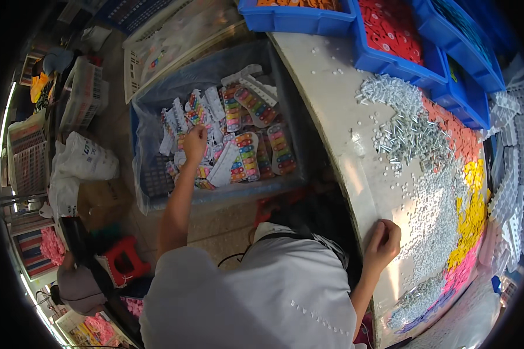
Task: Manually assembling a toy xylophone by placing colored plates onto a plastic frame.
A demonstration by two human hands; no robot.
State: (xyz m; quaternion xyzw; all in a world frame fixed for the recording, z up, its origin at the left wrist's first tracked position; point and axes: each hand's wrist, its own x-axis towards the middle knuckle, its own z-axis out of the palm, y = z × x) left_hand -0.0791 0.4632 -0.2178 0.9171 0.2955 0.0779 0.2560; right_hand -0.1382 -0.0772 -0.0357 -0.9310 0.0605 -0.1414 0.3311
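Observation:
My left hand [196,142] reaches into a blue, plastic-lined crate [142,200], its fingers closed among toy xylophones. What they grip, if anything, is hidden. One xylophone [246,156] lies just right of that hand, with a row of coloured keys on a white base. Several more xylophones are heaped around it, some turned to show white undersides. On the near edge of the pale worktable [346,168] rests my right hand [384,241], fingers curled in. Whatever might be inside them does not show.
Small silver screws [404,142] and white bits spread over the worktable, beside yellow pieces [470,215] and pink ones [463,273]. Blue bins line its far end, one holding red pieces [390,32]. White sacks [87,157] and a red stool [125,262] stand left, near another person [84,288].

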